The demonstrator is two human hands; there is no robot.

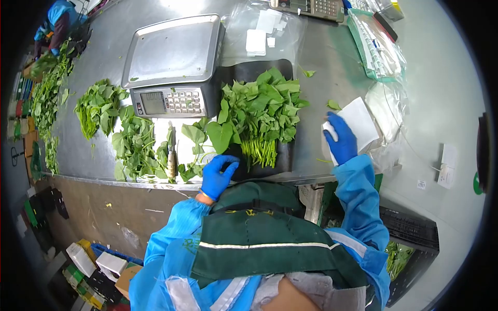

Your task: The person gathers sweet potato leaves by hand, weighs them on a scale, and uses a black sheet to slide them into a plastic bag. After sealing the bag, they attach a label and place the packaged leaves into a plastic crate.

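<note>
A bundle of leafy green stems lies on a black mat, leaves away from me and cut ends towards me. My left hand, in a blue glove, is at the mat's near left corner, thumb and fingertips pinched together in a loop; whatever may be between them is too small to make out. My right hand, also gloved in blue, is right of the bundle with its fingers curled over a white sheet, beside a larger white sheet. Left of the mat lie a knife and loose greens.
A weighing scale stands behind the knife. More greens lie to the left. A green basket and plastic bags are at the right. Another person handles greens at the far left. A black crate is below right.
</note>
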